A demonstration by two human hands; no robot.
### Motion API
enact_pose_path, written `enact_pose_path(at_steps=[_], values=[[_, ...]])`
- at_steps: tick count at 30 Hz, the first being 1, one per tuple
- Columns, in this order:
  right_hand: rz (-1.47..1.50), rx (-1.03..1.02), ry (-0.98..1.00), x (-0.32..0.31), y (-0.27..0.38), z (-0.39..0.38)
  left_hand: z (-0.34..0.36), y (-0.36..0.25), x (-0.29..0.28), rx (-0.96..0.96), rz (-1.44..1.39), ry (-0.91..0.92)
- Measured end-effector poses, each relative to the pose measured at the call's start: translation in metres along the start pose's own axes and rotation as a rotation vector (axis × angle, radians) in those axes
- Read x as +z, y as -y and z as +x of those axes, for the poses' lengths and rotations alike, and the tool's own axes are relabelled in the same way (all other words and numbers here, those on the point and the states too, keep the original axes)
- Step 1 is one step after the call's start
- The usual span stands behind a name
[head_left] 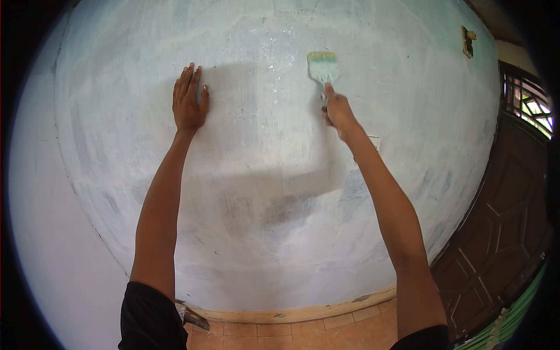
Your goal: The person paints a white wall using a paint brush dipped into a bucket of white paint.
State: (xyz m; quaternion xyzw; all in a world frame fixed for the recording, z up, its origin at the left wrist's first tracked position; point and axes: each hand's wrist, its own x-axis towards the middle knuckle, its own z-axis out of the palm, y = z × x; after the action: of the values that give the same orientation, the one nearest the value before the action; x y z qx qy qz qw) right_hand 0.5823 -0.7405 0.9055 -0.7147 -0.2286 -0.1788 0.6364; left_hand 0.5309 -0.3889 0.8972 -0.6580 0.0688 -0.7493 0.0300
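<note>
A wide, flat paintbrush [324, 69] with a paint-smeared pale body and yellowish-green bristles points upward against the wall [256, 146]. My right hand [339, 114] grips its handle, with the thumb along the near side; the handle is mostly hidden in the fingers. To the left, my left hand [190, 102] lies with outstretched fingers at the wall, holding nothing. The wall has uneven whitish paint with bluish-grey patches showing through. A glossy, wet-looking streak runs down between my two hands.
At the upper right a stained fitting [468, 42] juts from the wall. A brown panelled door [493, 221] stands right, under a barred window [528, 99]; green cloth [519, 318] hangs below. Orange tiles [274, 331] meet the wall's foot. My left sleeve partly hides a dark-ended object [195, 318].
</note>
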Motion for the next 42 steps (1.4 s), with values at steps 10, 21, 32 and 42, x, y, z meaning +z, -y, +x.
enact_pose_path(at_steps=[10,21,32,42], values=[[0.095,-0.068,0.040,-0.003,0.045,0.005,-0.001,0.000,0.001,-0.008,-0.044,-0.017],[0.169,0.091,0.058,0.007,-0.023,-0.045,-0.002,0.003,-0.003,-0.011,-0.062,-0.020],[0.154,-0.017,0.006,-0.009,0.022,0.011,0.001,-0.001,-0.002,-0.035,-0.052,0.006],[0.128,0.032,0.001,-0.018,0.024,-0.005,0.001,-0.002,-0.003,-0.017,-0.047,0.003]])
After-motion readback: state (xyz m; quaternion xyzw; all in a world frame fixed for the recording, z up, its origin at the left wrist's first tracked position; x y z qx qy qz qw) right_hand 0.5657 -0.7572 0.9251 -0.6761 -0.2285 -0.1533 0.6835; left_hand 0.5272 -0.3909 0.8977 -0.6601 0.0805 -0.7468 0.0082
